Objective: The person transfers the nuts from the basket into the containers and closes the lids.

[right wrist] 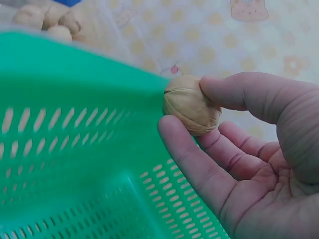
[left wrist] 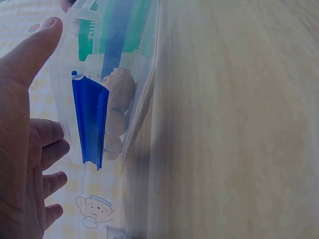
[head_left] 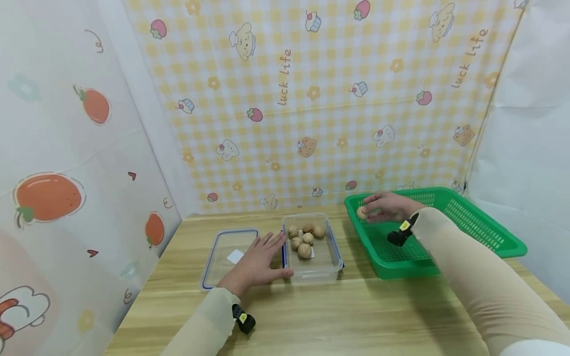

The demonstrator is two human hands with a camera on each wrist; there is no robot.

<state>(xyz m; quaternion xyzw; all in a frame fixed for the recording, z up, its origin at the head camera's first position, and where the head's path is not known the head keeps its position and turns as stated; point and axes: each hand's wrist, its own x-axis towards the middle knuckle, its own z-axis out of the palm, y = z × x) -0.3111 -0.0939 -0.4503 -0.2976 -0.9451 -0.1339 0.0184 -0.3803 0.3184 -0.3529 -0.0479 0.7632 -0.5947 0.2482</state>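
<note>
Between thumb and fingers, my right hand [head_left: 388, 206] pinches a walnut [right wrist: 192, 104] above the far left corner of the green plastic basket [right wrist: 60, 79]. My left hand [head_left: 260, 262] rests its spread fingers along the left side of a clear plastic box [head_left: 322, 269]. In the left wrist view that hand [left wrist: 22, 134] is beside the box's rim, near a blue locking flap [left wrist: 90, 119]. Several walnuts [head_left: 305, 250] lie inside the box, toward its back and left. The basket's floor shows no walnuts, though my right arm hides part of it.
A clear lid [head_left: 218, 252] with a blue seal lies flat on the wooden table [head_left: 311, 316], left of the box and partly behind my left hand. Behind the table hangs a yellow checked cloth [head_left: 267, 128]. The basket's raised rim [head_left: 494, 222] stands at the right.
</note>
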